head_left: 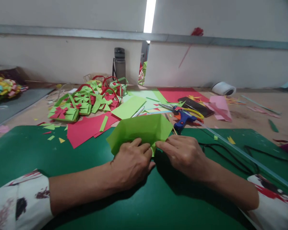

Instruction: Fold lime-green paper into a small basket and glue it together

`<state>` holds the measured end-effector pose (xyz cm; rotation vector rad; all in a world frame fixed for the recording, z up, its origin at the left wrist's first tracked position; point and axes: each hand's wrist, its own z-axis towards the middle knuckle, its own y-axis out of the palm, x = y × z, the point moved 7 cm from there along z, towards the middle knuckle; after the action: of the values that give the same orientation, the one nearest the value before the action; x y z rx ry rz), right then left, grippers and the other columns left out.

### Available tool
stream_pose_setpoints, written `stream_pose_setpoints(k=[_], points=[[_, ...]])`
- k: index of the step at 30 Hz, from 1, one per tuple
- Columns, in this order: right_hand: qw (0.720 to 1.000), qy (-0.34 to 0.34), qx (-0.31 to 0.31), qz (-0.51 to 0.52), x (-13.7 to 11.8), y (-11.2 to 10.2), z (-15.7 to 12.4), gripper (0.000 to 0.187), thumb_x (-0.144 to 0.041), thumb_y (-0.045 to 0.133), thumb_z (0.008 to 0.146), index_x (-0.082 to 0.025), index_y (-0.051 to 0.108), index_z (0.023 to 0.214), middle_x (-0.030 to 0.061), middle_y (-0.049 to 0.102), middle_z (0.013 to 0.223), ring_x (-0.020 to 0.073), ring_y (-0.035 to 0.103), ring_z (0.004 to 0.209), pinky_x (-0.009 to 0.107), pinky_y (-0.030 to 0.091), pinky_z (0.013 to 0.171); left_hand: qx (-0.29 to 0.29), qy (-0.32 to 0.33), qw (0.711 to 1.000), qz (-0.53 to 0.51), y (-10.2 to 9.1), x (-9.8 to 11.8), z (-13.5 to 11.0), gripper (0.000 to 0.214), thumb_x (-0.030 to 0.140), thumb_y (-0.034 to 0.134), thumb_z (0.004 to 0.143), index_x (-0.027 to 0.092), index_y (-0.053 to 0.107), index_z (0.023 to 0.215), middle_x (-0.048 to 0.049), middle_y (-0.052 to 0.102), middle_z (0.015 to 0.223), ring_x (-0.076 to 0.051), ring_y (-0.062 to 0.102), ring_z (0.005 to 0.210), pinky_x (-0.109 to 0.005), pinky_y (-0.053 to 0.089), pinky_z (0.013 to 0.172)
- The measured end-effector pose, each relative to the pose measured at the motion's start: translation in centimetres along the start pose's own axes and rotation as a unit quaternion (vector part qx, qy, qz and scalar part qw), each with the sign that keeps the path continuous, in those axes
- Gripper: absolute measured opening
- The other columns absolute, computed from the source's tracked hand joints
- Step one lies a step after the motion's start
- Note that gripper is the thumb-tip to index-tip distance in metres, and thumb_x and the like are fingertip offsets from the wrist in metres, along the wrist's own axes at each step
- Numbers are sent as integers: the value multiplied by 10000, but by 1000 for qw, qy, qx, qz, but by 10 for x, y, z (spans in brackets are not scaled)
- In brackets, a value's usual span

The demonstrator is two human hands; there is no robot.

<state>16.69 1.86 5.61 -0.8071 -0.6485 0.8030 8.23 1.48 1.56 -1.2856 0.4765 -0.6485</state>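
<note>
Head camera view: a sheet of bright green paper [136,126] is held by its near edge in the left hand [134,161], whose fingers are bent over it near the middle. By the right hand [186,153], curled into a narrow shape, the same edge is touched with an index fingertip a little farther right; whether a thumb is closed beneath cannot be told, since the underside is hidden. From both hands the paper is spread forward, away from the wearer, its far side raised and its long axis laid roughly left to right. Its right end is nearer the right hand, while its left end is bordered by the left hand and wrist. Beneath, a dark green mat [144,204] is shadowed by both forearms. Just beyond the right hand, a blue glue gun [182,120] is seen, with a long translucent stick [240,150] slanted toward the lower right. Beyond the mat, red paper [80,132] is overlapped at left, and folded green and red paper pieces [68,115] are heaped behind it. Farthest back, a grey bottle [120,68] is stood against the pale wall [62,60].
</note>
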Motion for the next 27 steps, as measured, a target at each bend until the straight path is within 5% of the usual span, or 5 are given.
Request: stream_pose_setpoints(k=[8, 14, 18, 22, 27], points=[[985, 85, 66, 138, 19, -6, 1, 247, -148, 457, 872, -144, 580, 1087, 44, 702, 800, 138, 634, 708, 240, 472, 663, -1, -67, 992, -111, -10, -26, 8, 202, 116, 421, 826, 148, 589, 717, -19, 555, 626, -144, 482, 594, -246, 325, 536], [925, 234, 50, 294, 39, 7, -8, 396, -100, 523, 808, -193, 504, 1193, -30, 655, 697, 110, 599, 615, 236, 477, 650, -77, -146, 894, -416, -12, -45, 10, 149, 154, 445, 783, 128, 583, 734, 30, 497, 615, -96, 423, 571, -200, 317, 537], [949, 186, 71, 246, 37, -13, 0, 382, -124, 564, 782, -189, 537, 1157, 80, 624, 1050, 203, 546, 1019, 377, 404, 899, -95, -168, 837, -512, -19, -50, 9, 156, 246, 503, 782, 117, 587, 762, 31, 492, 625, -87, 401, 558, -195, 308, 529], [960, 149, -39, 235, 37, -26, 21, 439, -189, 636, 747, -230, 535, 1173, 79, 568, 1193, 280, 389, 1217, 505, 213, 1006, -139, -159, 797, -566, -26, -47, 7, 194, 287, 546, 778, 105, 611, 791, 29, 489, 602, -72, 381, 507, -181, 270, 469], [908, 119, -264, 302, 35, -10, 44, 216, -307, 723, 677, -167, 650, 825, 15, 623, 844, 215, 555, 896, 401, 303, 916, -159, -129, 745, -635, -32, -45, 7, 177, 284, 618, 756, 118, 644, 812, 22, 536, 627, -65, 423, 524, -162, 298, 477]])
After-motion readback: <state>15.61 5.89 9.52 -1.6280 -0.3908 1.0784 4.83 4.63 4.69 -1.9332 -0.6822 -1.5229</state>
